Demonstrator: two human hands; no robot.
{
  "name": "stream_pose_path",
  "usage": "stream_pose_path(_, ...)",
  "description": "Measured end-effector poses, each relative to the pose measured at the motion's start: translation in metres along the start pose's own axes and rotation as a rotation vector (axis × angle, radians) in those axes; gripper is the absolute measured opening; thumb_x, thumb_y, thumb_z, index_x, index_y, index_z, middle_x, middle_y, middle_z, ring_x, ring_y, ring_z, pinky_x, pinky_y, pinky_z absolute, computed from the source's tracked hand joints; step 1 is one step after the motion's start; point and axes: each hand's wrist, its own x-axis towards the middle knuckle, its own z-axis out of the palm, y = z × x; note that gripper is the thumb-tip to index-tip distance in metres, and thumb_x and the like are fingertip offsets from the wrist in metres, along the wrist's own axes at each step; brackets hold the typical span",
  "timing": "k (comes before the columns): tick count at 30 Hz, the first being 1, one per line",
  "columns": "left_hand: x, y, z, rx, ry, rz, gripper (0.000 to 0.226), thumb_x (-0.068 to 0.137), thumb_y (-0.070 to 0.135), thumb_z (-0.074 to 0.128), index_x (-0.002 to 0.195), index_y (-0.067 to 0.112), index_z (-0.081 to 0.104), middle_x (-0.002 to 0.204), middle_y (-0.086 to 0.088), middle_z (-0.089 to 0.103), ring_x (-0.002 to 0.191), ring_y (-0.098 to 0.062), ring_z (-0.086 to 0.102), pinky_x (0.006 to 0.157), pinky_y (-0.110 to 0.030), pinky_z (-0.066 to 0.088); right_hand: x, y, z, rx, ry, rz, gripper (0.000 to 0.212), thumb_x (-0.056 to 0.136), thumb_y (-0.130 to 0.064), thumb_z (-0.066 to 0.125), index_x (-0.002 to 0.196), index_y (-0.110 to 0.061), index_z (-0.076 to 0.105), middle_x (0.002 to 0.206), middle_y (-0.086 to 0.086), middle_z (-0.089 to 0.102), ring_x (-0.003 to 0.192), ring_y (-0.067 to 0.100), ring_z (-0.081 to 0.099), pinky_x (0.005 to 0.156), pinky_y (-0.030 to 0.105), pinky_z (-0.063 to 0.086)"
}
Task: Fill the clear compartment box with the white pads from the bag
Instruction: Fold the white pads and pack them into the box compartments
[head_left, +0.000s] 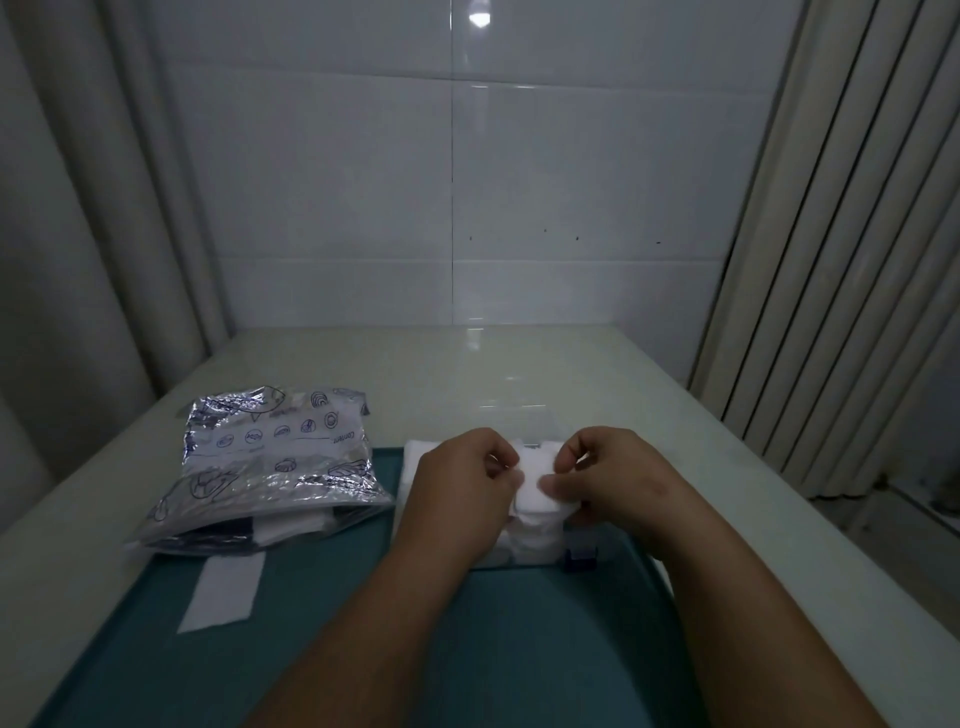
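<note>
Pinching a soft square white pad (537, 491) between left hand (462, 483) and right hand (615, 478). Under both, clear compartment box (519, 558); leftward, crinkled foil bag (275, 457).

Location: an indoor room of domestic type; the exact room cannot be told. Rear wall: large glossy white wall tiles (571, 182) with thin joints, one carrying the reflection of a lamp (479, 18). Left side: a pale curtain (78, 208) hanging in heavy vertical folds. Right side: cream ribbed panels (831, 234) running down to a light floor (909, 519). Work surface: a pale, polished tabletop (415, 364) set against the tiled wall, partly covered by a teal mat (519, 623). A foil bag (275, 457) printed with fish and shellfish drawings lies on it, a household item. Lighting is dim.
</note>
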Motion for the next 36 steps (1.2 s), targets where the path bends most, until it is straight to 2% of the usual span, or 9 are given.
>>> stream_pose_path(5,0.0,0.001,-0.002,-0.311,-0.02,-0.117,0.013,0.081,0.002,0.07,0.078,0.014,0.066,0.079,-0.01,0.068,0.065,-0.021,0.067,0.06,-0.032,0.06,0.0,-0.002,-0.002,0.128,0.003,0.021,0.014,0.082,-0.008,0.071,0.091,-0.001,0.064,0.092,0.02,0.069,0.082,0.038,0.07,0.07,0.049,0.06)
stream_pose_path(8,0.002,0.001,-0.003,-0.527,-0.012,-0.212,0.013,0.083,-0.005,0.067,0.081,0.007,0.066,0.083,-0.017,0.064,0.068,-0.021,0.067,0.06,-0.031,0.059,-0.001,-0.005,-0.002,0.242,0.01,0.033,0.015,0.084,-0.01,0.069,0.095,-0.002,0.063,0.095,0.019,0.069,0.085,0.039,0.07,0.071,0.049,0.06)
stream_pose_path(11,0.003,0.002,-0.002,-0.661,-0.016,-0.275,0.013,0.083,-0.007,0.066,0.083,0.005,0.064,0.082,-0.017,0.062,0.07,-0.021,0.066,0.058,-0.026,0.056,-0.003,-0.006,0.001,0.312,-0.028,0.042,0.02,0.083,-0.007,0.071,0.099,0.0,0.062,0.098,0.02,0.068,0.081,0.035,0.071,0.064,0.037,0.062)
stream_pose_path(14,0.004,0.001,-0.002,-0.577,0.029,-0.243,0.014,0.082,-0.003,0.067,0.085,0.01,0.063,0.084,-0.015,0.065,0.073,-0.023,0.067,0.06,-0.031,0.058,-0.003,-0.007,0.003,0.299,-0.024,0.008,0.018,0.082,0.0,0.068,0.099,-0.001,0.061,0.098,0.022,0.066,0.074,0.031,0.067,0.062,0.035,0.059)
stream_pose_path(17,0.004,0.005,-0.01,-0.402,0.069,-0.125,0.014,0.086,0.016,0.068,0.097,0.02,0.06,0.094,0.001,0.064,0.084,-0.014,0.064,0.071,-0.035,0.057,-0.003,-0.006,0.003,0.13,0.051,-0.105,0.015,0.084,-0.004,0.06,0.095,-0.014,0.059,0.094,0.008,0.065,0.077,0.025,0.063,0.069,0.037,0.059)
stream_pose_path(22,0.004,0.004,-0.019,-0.352,-0.097,-0.115,0.026,0.089,0.027,0.066,0.114,0.032,0.06,0.108,0.006,0.064,0.098,-0.011,0.062,0.085,-0.033,0.052,-0.007,-0.006,0.006,0.026,0.004,-0.27,0.026,0.087,-0.01,0.059,0.096,-0.031,0.048,0.094,-0.005,0.067,0.083,0.017,0.065,0.071,0.038,0.061)
stream_pose_path(28,0.004,0.003,-0.025,-0.474,-0.056,-0.124,0.015,0.088,0.008,0.065,0.09,0.022,0.067,0.088,0.001,0.073,0.077,-0.009,0.068,0.058,-0.017,0.049,-0.006,-0.007,0.012,0.018,0.054,-0.346,0.031,0.082,-0.018,0.071,0.103,-0.033,0.052,0.096,-0.01,0.065,0.082,0.013,0.065,0.071,0.032,0.06)
stream_pose_path(33,0.005,0.006,-0.021,-0.701,-0.019,-0.239,0.015,0.091,0.013,0.062,0.105,0.017,0.065,0.106,-0.008,0.069,0.096,-0.021,0.067,0.085,-0.036,0.056,-0.004,-0.009,0.021,-0.066,0.161,-0.407,0.018,0.082,-0.023,0.072,0.092,-0.032,0.061,0.088,-0.011,0.065,0.077,0.007,0.064,0.071,0.027,0.058)
stream_pose_path(36,0.004,0.009,-0.02,-1.083,-0.044,-0.348,0.05,0.08,0.038,0.068,0.118,0.01,0.055,0.115,-0.016,0.064,0.103,-0.03,0.067,0.091,-0.043,0.055,-0.005,-0.011,0.032,-0.045,0.225,-0.425,0.019,0.079,-0.025,0.075,0.086,-0.033,0.059,0.083,-0.014,0.064,0.072,0.003,0.063,0.062,0.016,0.053)
